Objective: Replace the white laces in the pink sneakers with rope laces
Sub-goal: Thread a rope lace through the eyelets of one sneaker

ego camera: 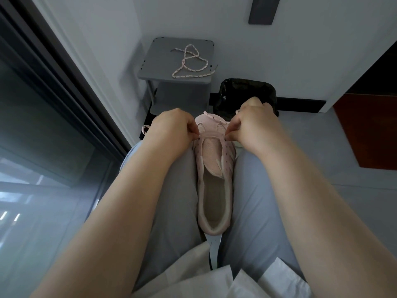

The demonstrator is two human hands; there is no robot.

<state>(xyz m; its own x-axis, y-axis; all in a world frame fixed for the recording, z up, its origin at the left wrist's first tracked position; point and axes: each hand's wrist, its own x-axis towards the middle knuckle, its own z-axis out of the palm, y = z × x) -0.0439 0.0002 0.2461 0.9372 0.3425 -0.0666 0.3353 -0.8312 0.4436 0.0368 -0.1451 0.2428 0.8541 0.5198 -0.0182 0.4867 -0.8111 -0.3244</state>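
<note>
You're working in dim, cool light: soft daylight comes through the glass door (43,136) on your left, which carries hazy reflections. Shadows are faint, though the pink sneaker (212,151) is shaded inside. Wide-angle distortion bends lines near the edges, and the detail is slightly soft.

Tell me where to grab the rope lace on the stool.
Pinch the rope lace by its tip near the stool's front right corner, coming from above on the near side. It lies flat in loose loops, and that end sticks out free, so it should draw out without snagging.
</note>
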